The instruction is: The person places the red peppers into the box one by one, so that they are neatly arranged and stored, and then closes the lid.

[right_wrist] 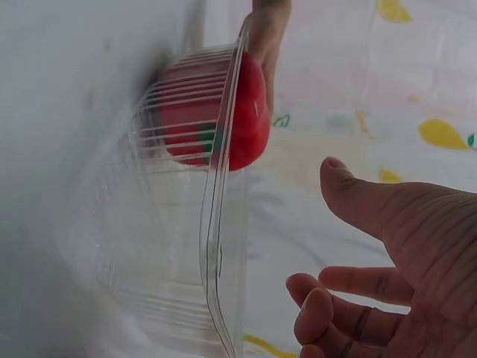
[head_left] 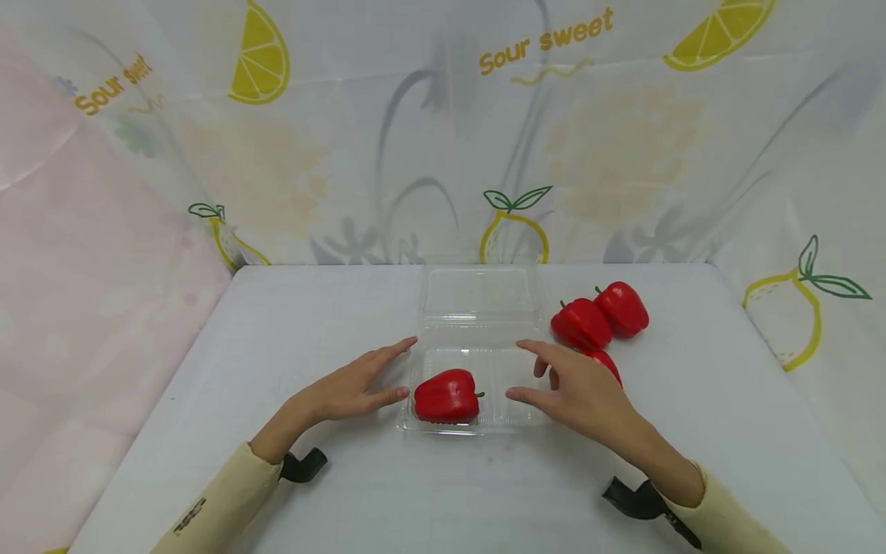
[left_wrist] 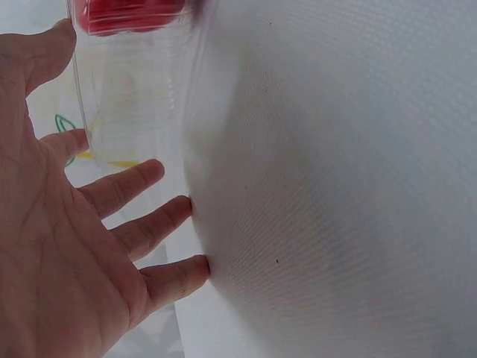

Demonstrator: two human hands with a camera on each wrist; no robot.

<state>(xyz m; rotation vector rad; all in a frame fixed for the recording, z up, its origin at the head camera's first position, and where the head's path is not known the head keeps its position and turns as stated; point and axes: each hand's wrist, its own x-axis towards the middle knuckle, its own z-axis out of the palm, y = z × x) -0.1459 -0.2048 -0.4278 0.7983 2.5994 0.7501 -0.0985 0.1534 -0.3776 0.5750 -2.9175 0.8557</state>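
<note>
Lemon-printed cloth (head_left: pixel 360 138) backs the white table (head_left: pixel 298 315). Left of centre, my left hand (head_left: pixel 346 391) spreads its fingers wide, holding nothing; whether it touches the clear container (head_left: pixel 512 388) I cannot tell. One red pepper (head_left: pixel 446 398) lies in that container's left side, lid (head_left: pixel 481 294) open. Right of centre, my empty right hand (head_left: pixel 588 388) parts thumb and forefinger. Three more peppers (head_left: pixel 581 324) lie outside, farther right, so filling looks barely begun.

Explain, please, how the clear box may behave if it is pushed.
The box looks thin, so it is probably light and easy to slide; being ribbed, it may resist bending somewhat. The pepper in its left half could make it turn.
</note>
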